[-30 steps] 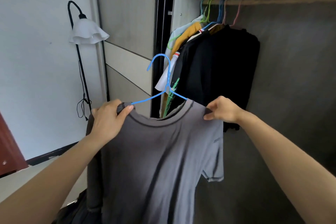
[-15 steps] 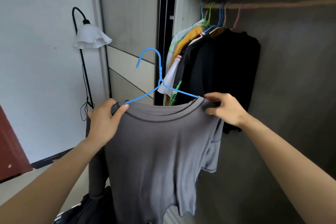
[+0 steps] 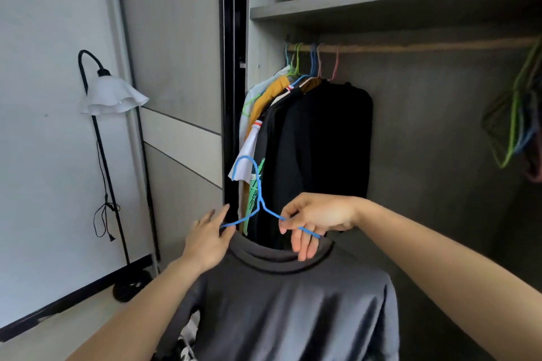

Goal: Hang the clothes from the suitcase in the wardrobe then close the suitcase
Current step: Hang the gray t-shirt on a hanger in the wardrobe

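While the left hand (image 3: pixel 209 240), fingers straight, touches the grey T-shirt (image 3: pixel 293 308) hanging below the blue hanger (image 3: pixel 260 203), the right hand (image 3: pixel 318 218) pinches the hanger's right arm. Behind the hanger, a hung black shirt's green print (image 3: pixel 251 208) is unreadable.

- The single head view looks from the person's head height, forward and slightly down, into the open wardrobe (image 3: pixel 410 0).
- It sits close: both forearms enter from the bottom edge, and the left hand (image 3: pixel 206 240), right hand (image 3: pixel 316 220) and blue hanger (image 3: pixel 260 199) lie just below centre, near the lens.
- The wide angle takes in the floor lamp (image 3: pixel 113 94) at far left and the rail (image 3: pixel 425 46) at upper right.
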The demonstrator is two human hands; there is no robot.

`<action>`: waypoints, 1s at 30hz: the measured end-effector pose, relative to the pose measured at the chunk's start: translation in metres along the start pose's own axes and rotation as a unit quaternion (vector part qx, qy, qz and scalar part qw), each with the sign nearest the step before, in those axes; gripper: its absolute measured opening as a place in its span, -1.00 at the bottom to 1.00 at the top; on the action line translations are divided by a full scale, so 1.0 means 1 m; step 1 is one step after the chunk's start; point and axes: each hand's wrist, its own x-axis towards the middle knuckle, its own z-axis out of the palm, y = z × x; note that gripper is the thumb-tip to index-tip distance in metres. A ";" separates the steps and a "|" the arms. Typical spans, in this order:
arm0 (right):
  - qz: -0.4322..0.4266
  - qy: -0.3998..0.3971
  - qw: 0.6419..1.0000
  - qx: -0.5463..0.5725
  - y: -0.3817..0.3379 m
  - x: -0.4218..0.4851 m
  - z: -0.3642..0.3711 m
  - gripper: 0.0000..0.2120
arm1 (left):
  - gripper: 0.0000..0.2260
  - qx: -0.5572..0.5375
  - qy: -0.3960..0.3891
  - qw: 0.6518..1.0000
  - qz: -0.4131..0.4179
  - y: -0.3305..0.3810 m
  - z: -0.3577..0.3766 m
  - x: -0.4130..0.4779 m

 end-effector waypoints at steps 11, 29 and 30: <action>0.062 0.260 0.953 0.146 0.029 -0.055 -0.030 -0.80 | -0.71 -0.240 -0.119 0.960 0.077 0.123 0.017 -0.001; -0.143 0.571 0.776 0.227 -0.010 0.000 -0.185 -0.80 | -0.74 -0.442 -0.117 0.884 0.097 0.251 -0.041 0.085; -0.147 0.573 0.782 0.196 -0.013 0.005 -0.197 -0.71 | -0.74 -0.449 -0.112 0.881 0.103 0.257 -0.042 0.096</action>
